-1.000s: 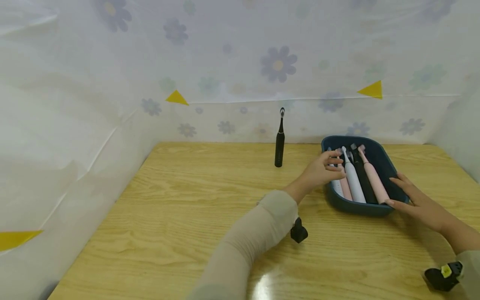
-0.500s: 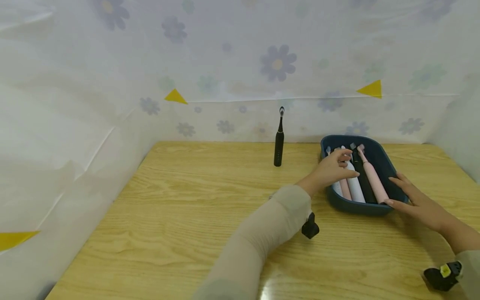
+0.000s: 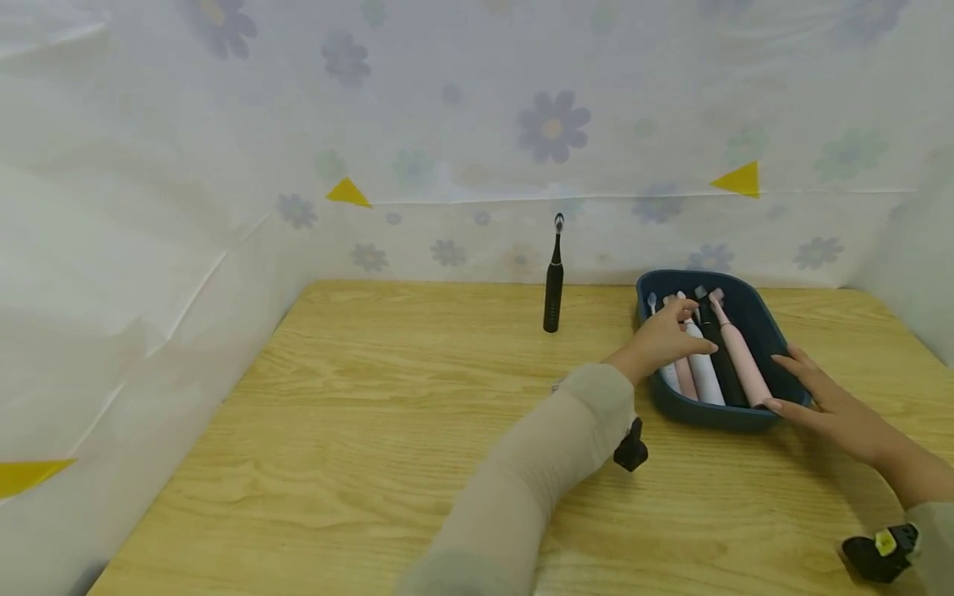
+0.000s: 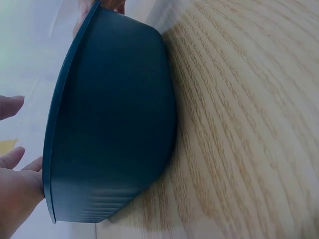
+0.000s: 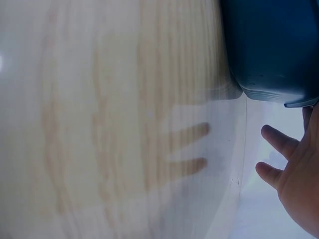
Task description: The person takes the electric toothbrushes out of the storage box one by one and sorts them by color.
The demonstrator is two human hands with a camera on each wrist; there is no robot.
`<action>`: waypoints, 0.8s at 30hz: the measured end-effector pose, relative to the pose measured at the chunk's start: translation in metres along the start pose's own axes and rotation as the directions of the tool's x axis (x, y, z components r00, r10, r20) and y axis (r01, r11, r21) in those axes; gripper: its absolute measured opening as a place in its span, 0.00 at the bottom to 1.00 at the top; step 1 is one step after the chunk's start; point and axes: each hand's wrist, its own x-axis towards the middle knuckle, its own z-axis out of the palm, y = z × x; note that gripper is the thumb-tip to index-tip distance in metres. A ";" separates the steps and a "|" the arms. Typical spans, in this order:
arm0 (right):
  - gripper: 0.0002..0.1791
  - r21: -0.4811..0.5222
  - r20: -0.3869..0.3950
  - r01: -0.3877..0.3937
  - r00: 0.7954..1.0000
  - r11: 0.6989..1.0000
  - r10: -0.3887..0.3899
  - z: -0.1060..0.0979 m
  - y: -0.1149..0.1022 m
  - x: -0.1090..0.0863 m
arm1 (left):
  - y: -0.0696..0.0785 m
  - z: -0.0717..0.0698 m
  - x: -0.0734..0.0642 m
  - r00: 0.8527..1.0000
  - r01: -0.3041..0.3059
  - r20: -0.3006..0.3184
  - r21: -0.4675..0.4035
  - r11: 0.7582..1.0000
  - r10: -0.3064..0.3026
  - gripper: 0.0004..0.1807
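Observation:
Several electric toothbrushes lie side by side in a dark blue plastic bin [image 3: 715, 416]. Among them are a pink toothbrush [image 3: 746, 364] at the right, a black toothbrush [image 3: 730, 377] beside it, then a white toothbrush [image 3: 708, 377]. My left hand [image 3: 656, 338] reaches over the bin's left side, its thumb and fingers apart above the white and black toothbrushes. In the left wrist view that hand [image 4: 17, 194] shows past the rim, with no toothbrush in sight. My right hand [image 3: 842, 418] grips the bin's near right corner, thumb over the rim.
On the table [image 3: 358, 430] a black electric toothbrush [image 3: 553, 298] stands upright, left of the bin. Behind it hangs a flowered sheet [image 3: 462, 124] with yellow markers. A white sheet [image 3: 119, 248] borders the left side.
My left hand has moved right across the bin, from the leftmost toothbrushes to above the white and black ones. The right hand stays at the bin's corner.

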 end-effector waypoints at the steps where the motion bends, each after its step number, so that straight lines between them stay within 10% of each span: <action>1: 0.38 0.004 0.003 0.005 1.000 1.000 -0.005 0.000 0.001 0.000 | 0.000 0.000 0.001 1.000 0.001 -0.001 0.007 1.000 -0.001 0.32; 24: 0.39 -0.031 -0.003 -0.028 1.000 0.999 0.027 -0.003 -0.001 0.003 | 0.003 0.018 0.023 0.985 0.159 -0.076 0.007 0.987 -0.158 0.33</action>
